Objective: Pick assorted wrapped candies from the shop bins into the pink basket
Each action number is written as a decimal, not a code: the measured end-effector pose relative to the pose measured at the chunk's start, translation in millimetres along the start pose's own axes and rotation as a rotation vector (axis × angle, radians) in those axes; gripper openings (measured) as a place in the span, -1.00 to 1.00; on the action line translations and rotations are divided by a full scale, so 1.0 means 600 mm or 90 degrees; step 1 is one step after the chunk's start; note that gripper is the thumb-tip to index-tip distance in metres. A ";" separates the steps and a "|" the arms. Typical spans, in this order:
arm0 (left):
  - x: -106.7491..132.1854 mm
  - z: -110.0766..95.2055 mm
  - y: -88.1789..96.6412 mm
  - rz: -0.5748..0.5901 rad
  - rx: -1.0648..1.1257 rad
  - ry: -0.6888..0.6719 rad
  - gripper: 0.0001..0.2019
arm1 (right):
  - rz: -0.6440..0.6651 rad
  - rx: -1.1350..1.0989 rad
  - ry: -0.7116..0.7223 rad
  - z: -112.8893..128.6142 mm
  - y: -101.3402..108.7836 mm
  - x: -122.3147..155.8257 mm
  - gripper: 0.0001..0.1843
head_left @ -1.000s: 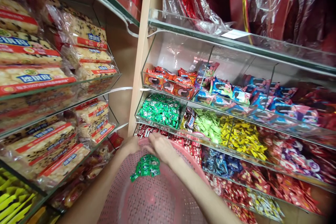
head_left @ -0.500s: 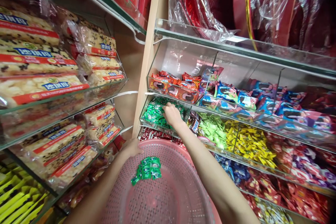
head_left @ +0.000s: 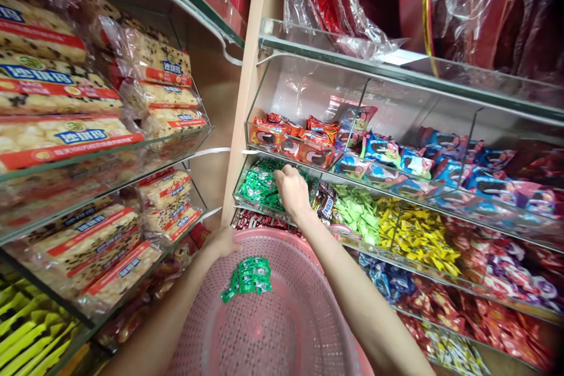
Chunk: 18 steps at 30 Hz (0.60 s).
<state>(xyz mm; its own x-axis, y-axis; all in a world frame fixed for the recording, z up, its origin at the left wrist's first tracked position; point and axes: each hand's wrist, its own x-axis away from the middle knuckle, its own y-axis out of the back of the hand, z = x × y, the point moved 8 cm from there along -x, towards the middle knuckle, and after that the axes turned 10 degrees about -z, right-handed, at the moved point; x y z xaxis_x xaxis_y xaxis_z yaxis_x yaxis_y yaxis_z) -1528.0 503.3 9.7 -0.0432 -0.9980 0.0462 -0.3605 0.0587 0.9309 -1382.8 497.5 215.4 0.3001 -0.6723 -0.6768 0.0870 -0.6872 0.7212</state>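
My left hand (head_left: 222,242) grips the far rim of a pink plastic basket (head_left: 282,329) held low in front of me. A small heap of green wrapped candies (head_left: 247,277) lies inside the basket. My right hand (head_left: 291,189) reaches into the clear shelf bin of green wrapped candies (head_left: 258,185), its fingers curled down into the pile. What the fingers enclose is hidden.
Beside the green bin sit bins of light green (head_left: 358,211) and yellow candies (head_left: 414,235). Orange (head_left: 293,141) and blue snack packs (head_left: 396,161) fill the shelf above. Stacked packaged cakes (head_left: 66,135) fill glass shelves on the left. A wooden upright (head_left: 247,88) divides the two shelf units.
My right hand left the basket rim, rose into the green candy bin and now digs in with curled fingers. My left hand kept its hold on the basket.
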 end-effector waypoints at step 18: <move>0.018 -0.068 -0.036 0.007 -0.080 -0.047 -0.59 | 0.463 -0.856 -0.864 0.023 -0.247 0.460 -0.89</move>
<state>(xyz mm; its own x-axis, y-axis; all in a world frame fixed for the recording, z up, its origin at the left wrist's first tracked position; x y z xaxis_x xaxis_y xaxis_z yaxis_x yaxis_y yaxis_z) -1482.8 490.5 4.9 -0.1164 -0.9926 0.0340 -0.2403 0.0613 0.9688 -1325.8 410.0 -80.3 -0.1033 -0.8403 0.5321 0.9946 -0.0871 0.0556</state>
